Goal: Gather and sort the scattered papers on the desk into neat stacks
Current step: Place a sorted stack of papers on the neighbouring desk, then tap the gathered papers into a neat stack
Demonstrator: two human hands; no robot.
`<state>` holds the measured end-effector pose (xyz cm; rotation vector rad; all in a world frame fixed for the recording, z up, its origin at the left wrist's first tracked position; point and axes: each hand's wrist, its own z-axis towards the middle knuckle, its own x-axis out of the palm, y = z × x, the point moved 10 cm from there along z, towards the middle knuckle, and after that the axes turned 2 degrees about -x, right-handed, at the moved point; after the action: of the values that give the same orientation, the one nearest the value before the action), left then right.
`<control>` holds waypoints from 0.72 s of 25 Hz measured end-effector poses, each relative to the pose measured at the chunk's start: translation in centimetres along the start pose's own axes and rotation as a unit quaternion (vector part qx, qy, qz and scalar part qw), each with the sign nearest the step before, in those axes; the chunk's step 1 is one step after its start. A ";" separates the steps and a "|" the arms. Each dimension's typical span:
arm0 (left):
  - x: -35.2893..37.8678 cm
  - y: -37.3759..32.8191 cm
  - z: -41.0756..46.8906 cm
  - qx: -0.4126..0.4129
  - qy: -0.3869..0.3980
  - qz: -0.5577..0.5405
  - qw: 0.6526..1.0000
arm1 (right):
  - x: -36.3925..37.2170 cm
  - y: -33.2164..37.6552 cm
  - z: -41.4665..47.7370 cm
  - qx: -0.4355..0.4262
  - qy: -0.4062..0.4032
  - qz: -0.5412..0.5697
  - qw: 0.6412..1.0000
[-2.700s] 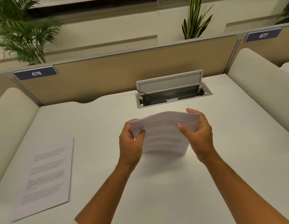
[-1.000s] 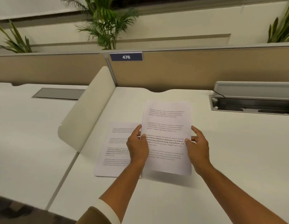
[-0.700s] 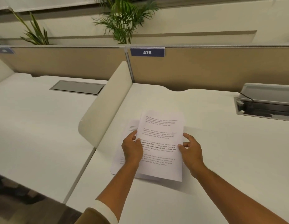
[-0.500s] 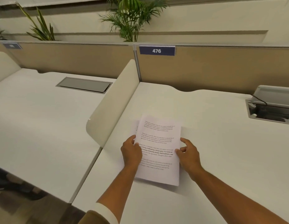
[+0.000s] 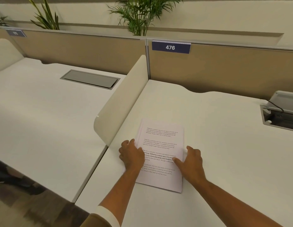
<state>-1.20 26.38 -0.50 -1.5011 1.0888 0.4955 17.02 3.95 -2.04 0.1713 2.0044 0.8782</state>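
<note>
Stack of printed papers (image 5: 160, 154): flat on the white desk (image 5: 216, 145), near the front-left part of the surface, just beside the lower end of the cream side divider (image 5: 122, 102). Sheet edges aligned; only a thin sliver of lower sheets visible along the left and bottom edges. Top sheet printed in four short text blocks, the third partly in bold.

Left hand (image 5: 131, 155): palm down against the left long edge of the stack. Fingers together and lightly curled, tips on the desk beside the paper edge, thumb side overlapping the sheet margin. Not clamped on the paper.

Right hand (image 5: 191, 163): palm down at the right long edge. Thumb (image 5: 177, 162) extended onto the top sheet, pressing on the printed area; remaining fingers spread slightly apart, resting on the desk just beside the edge. No pinch on the stack.

Both forearms bare, extended from the lower frame; a tan cuff with white lining (image 5: 103, 217) at the bottom left.

Surroundings: tan back partition carrying a blue number plate "476" (image 5: 170, 47). Cable tray with raised lid (image 5: 282, 110) recessed at the right rear of the desk. Neighbouring desk to the left with a closed grey cable hatch (image 5: 90, 79). Palm plant (image 5: 141, 13) behind the partition.
</note>
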 end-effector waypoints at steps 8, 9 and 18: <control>0.8 -0.3 0.5 -0.064 0.030 -0.036 0.997 | 1.5 0.7 -0.5 -0.009 0.046 -0.104 0.994; 1.0 -0.2 0.7 -0.072 0.033 -0.060 0.995 | 1.6 0.8 -0.5 -0.009 0.048 -0.115 0.992; 1.3 -0.4 2.0 -0.096 0.051 -0.060 0.992 | 1.9 0.6 -0.2 -0.023 0.049 -0.119 0.991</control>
<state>0.30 27.70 -1.82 -1.7674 1.0437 0.4538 15.61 5.14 -2.90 -0.1391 2.0422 0.7917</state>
